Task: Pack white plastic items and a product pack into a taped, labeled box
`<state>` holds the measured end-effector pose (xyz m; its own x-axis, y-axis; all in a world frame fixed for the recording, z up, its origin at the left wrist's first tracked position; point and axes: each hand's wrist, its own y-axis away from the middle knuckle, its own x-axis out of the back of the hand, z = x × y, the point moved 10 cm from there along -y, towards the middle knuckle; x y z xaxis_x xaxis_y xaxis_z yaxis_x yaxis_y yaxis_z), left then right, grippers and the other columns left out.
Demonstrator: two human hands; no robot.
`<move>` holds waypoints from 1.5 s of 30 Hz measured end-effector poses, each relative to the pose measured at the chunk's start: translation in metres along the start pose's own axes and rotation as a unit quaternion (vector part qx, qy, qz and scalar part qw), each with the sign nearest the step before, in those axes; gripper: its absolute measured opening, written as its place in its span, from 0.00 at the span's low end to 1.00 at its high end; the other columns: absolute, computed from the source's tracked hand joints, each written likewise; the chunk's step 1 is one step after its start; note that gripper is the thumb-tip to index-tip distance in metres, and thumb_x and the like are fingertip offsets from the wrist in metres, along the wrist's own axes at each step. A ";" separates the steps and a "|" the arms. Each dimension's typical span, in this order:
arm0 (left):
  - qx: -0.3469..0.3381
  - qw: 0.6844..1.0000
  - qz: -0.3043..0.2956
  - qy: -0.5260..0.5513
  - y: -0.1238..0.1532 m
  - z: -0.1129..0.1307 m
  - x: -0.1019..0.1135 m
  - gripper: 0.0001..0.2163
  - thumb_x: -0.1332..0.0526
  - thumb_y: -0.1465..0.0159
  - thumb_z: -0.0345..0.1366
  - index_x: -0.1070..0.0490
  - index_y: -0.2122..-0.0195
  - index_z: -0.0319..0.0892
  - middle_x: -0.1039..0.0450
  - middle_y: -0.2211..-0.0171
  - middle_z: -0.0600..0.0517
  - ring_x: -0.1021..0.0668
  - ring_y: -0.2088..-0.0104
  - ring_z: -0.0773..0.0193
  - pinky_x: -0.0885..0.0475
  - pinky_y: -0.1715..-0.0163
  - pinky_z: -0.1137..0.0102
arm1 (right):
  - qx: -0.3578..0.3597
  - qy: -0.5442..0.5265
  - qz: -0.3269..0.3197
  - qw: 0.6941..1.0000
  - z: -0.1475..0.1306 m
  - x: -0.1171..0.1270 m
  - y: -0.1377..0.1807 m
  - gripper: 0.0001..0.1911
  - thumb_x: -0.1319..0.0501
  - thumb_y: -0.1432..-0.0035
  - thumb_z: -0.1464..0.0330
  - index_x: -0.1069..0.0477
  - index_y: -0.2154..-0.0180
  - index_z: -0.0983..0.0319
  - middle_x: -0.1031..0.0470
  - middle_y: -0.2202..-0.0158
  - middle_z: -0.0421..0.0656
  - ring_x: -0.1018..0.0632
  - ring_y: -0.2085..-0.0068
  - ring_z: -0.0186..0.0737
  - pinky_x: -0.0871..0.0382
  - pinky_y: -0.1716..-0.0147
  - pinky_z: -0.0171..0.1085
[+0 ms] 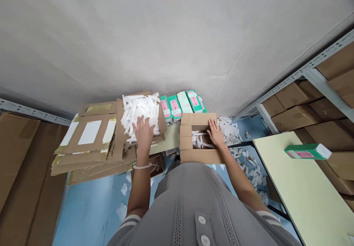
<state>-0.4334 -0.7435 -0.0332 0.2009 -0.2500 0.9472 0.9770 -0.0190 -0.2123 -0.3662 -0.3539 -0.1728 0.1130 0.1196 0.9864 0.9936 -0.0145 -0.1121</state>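
The person's hands are well apart, each spread open rather than clenched. The left hand (143, 130) rests palm down on a heap of white strips (141, 107) in an open carton (162, 125) at the left of the pale desk (172, 137); whether the fingertips pinch a strip cannot be told. The right hand (216, 132) lies on the right side of an open box (201, 156), its fingers pointing toward the far flap. This box stands at the right of the desk's bare patch and reaches nearer the person than the visible front edge (what bears it underneath is hidden). More white strips lie loosely inside it. Along the far edge of the desk, between carton and wall, stands a row of green boxes (175, 108), and flattened cardboard (92, 126) is piled to the left. The strips look like folded paper: probably very light, springy and apt to tangle or spill, so a loose handful scooped from underneath should suit them better than a pinch from above. The open box seems light but fairly stiff; its flaps would likely bend under a pull, so the side walls, just below the fold, look the steadier hold.
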 end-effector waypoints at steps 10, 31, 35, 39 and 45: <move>0.045 0.989 -0.139 -0.041 0.026 -0.038 -0.034 0.21 0.42 0.35 0.35 0.34 0.40 0.43 0.35 0.39 0.39 0.27 0.44 0.47 0.29 0.51 0.58 | 0.002 0.012 -0.003 1.000 0.000 0.000 -0.001 0.34 0.57 0.31 0.63 0.70 0.29 0.58 0.58 0.28 0.41 0.53 0.29 0.46 0.48 0.35 0.55; 0.057 0.991 0.085 0.089 0.023 -0.049 0.026 0.16 0.51 0.32 0.30 0.24 0.55 0.42 0.25 0.54 0.46 0.22 0.56 0.58 0.30 0.56 0.67 | 0.004 0.006 -0.005 1.000 0.000 0.001 0.000 0.34 0.57 0.32 0.64 0.68 0.29 0.59 0.58 0.28 0.43 0.53 0.29 0.47 0.49 0.35 0.57; 0.054 0.982 0.108 0.145 0.018 -0.036 0.050 0.13 0.48 0.32 0.33 0.23 0.58 0.43 0.25 0.55 0.47 0.22 0.54 0.59 0.29 0.52 0.66 | 0.003 0.009 -0.006 1.000 0.000 0.001 0.000 0.35 0.56 0.33 0.64 0.69 0.29 0.59 0.58 0.28 0.43 0.54 0.29 0.46 0.49 0.35 0.56; 0.018 0.964 0.132 0.230 0.016 -0.007 0.071 0.10 0.45 0.34 0.34 0.23 0.61 0.43 0.24 0.59 0.49 0.22 0.55 0.60 0.29 0.49 0.67 | -0.001 -0.001 -0.011 1.000 0.001 0.000 0.000 0.35 0.56 0.32 0.65 0.67 0.29 0.59 0.57 0.28 0.42 0.54 0.29 0.46 0.50 0.35 0.55; -0.054 0.946 0.049 0.317 0.020 0.065 0.053 0.09 0.44 0.33 0.35 0.23 0.62 0.44 0.23 0.58 0.50 0.22 0.55 0.62 0.28 0.52 0.68 | -0.012 -0.003 -0.027 1.000 0.000 0.002 -0.001 0.35 0.56 0.32 0.65 0.67 0.29 0.59 0.59 0.28 0.42 0.55 0.28 0.45 0.50 0.35 0.55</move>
<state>-0.3985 -0.6943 0.0287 0.1736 -0.7852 0.5945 0.9360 -0.0562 -0.3476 -0.3666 -0.3538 -0.1711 0.0601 0.1266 0.9901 0.9979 -0.0311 -0.0566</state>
